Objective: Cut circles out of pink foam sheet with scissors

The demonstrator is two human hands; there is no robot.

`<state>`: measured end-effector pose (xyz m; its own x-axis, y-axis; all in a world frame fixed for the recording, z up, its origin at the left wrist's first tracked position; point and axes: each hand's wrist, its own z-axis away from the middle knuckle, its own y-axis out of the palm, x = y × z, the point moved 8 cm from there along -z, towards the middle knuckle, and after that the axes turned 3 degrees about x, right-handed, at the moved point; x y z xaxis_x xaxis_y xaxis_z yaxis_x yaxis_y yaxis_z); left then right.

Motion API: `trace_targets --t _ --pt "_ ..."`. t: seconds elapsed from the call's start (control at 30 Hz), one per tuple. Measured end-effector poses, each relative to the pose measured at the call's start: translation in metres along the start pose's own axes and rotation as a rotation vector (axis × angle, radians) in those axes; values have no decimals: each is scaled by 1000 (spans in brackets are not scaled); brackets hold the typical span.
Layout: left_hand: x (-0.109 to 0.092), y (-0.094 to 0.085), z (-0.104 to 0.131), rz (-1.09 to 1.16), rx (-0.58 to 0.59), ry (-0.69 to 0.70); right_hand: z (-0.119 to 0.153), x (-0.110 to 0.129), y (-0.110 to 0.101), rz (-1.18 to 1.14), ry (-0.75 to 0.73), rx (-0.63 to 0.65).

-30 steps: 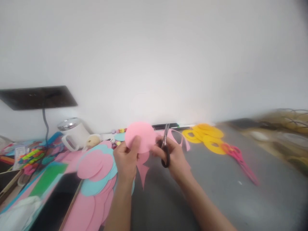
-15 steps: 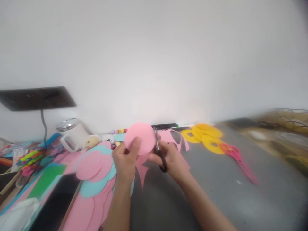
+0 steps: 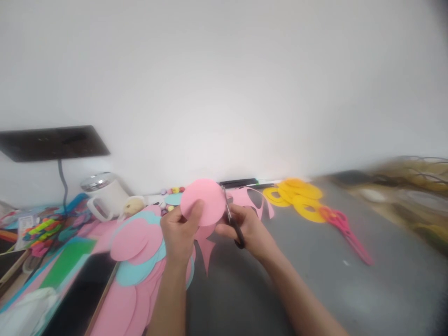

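Pinched between thumb and fingers of my left hand (image 3: 182, 228) is a round pink paper disc (image 3: 206, 198), held up above the table. My right hand (image 3: 247, 228) grips black-handled scissors (image 3: 231, 217), their blades lying along the disc's right edge. Under the disc, a pointed pink paper scrap (image 3: 206, 252) shows, partly covered by it. More pink offcuts (image 3: 250, 198) with curved edges lie behind my right hand. To the left of my left hand spread several overlapping pink discs (image 3: 129, 239) and blue discs (image 3: 138, 273).
Yellow paper rings (image 3: 303, 196) and pink scissors (image 3: 346, 228) lie on the grey table (image 3: 315, 280) to the right. A white mug (image 3: 108, 196) stands at the left against the wall, near a black flat panel (image 3: 84, 294) and coloured sheets (image 3: 70, 261).
The scissor blades have tilted slightly further left at the disc's right edge. My left hand has shifted a little left, still holding the disc.
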<state>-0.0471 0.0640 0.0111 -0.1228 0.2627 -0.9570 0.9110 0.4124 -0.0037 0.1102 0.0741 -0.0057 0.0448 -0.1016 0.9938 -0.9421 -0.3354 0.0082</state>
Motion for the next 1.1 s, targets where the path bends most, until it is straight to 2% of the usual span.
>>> trace_targets --t 0.37,1.1 --pt "-2 -5 -3 -42 -28 20 0 -6 1 0 9 74" --pt "-2 -5 -4 -50 -20 19 0 -6 -1 22 13 58"
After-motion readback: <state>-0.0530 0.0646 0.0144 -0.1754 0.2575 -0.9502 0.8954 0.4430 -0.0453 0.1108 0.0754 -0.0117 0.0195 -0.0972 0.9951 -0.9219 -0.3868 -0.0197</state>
